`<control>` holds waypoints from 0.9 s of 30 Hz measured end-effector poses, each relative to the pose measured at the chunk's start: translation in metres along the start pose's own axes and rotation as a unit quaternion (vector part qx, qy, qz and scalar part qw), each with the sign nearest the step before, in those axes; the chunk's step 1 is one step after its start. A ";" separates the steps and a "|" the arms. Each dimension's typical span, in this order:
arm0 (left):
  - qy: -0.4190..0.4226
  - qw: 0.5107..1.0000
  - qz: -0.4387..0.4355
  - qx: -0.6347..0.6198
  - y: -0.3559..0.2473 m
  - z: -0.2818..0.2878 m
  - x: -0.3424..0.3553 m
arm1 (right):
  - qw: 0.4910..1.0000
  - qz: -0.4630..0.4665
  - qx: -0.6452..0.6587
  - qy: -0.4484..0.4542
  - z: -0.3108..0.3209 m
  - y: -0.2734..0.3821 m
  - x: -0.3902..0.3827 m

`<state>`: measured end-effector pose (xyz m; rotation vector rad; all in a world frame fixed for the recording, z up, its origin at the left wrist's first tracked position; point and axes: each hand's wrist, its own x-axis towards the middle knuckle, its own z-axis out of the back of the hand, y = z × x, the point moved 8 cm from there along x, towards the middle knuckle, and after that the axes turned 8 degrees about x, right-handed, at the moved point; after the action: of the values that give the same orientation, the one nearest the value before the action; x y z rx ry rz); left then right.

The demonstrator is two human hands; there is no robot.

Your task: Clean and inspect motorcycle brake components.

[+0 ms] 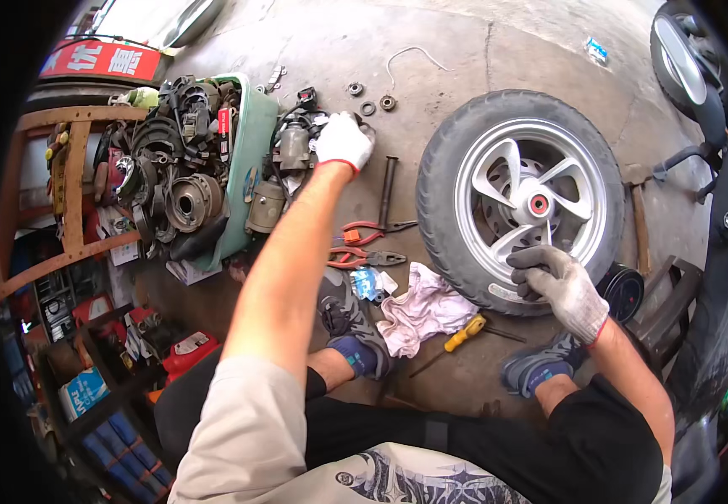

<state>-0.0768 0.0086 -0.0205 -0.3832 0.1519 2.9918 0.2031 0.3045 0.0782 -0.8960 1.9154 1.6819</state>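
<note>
The black-tyred wheel with curved silver spokes [525, 202] lies flat right of centre, probably for steadiness; the grey-smudged gloved right hand [562, 290], fingers loosely parted and seemingly empty, is at its lower rim, while the white-gloved left hand [345, 141], its grip hidden, is beside a grey cylindrical metal part [295, 147] at upper centre-left

This looks like a motorbike repair workshop: a wheel [540, 204] lies on the floor [330, 50] beyond the right hand [564, 290], a hammer [640, 223] to that hand's right. Left of the left hand [344, 141], a bin [254, 143] is heaped with grimy parts [189, 160]; pliers [389, 258] lie nearer the body than that hand.
</note>
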 end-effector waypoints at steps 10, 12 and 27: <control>0.155 0.964 -0.175 -0.125 0.047 0.171 -0.089 | 0.877 0.178 -0.444 -0.042 -0.014 0.124 -0.066; 0.232 0.927 -0.089 -0.282 0.070 0.162 -0.117 | 0.816 0.219 -0.535 -0.018 -0.032 0.127 -0.076; 0.399 0.590 -0.063 -0.699 0.064 -0.017 -0.246 | 0.779 0.159 -0.603 0.068 -0.170 -0.183 -0.011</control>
<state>0.1553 -0.0829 0.0319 -1.6292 -2.0392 1.7852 0.3569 0.1304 -0.0136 -1.1118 0.8437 3.1890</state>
